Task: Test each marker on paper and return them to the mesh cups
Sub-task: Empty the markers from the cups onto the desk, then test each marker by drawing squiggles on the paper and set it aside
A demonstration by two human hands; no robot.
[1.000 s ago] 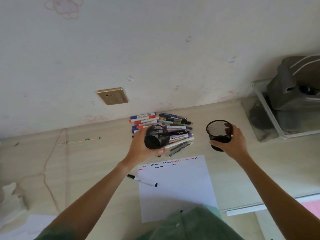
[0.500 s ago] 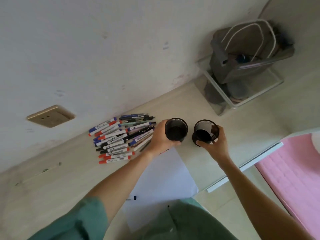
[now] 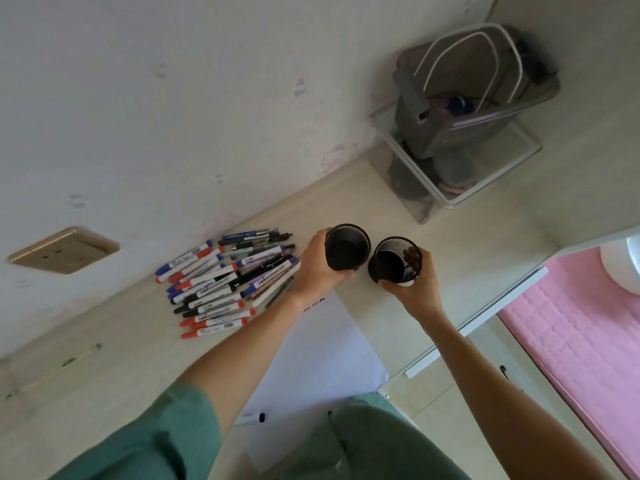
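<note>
We find no text that we can read. The markers (image 3: 225,282) in the pile carry white printed labels along their barrels, but the print is too small and blurred for us to make out. The paper (image 3: 322,344) shows only red and blue squiggles (image 3: 314,303), no words or numbers.

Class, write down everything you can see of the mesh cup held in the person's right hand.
The right mesh cup is a round black cup of fine wire mesh with a solid rim. It looks empty, mouth tilted toward the camera. The right hand grips its near side, fingers showing through the mesh. It sits close beside the left mesh cup, over the pale desk.
</note>
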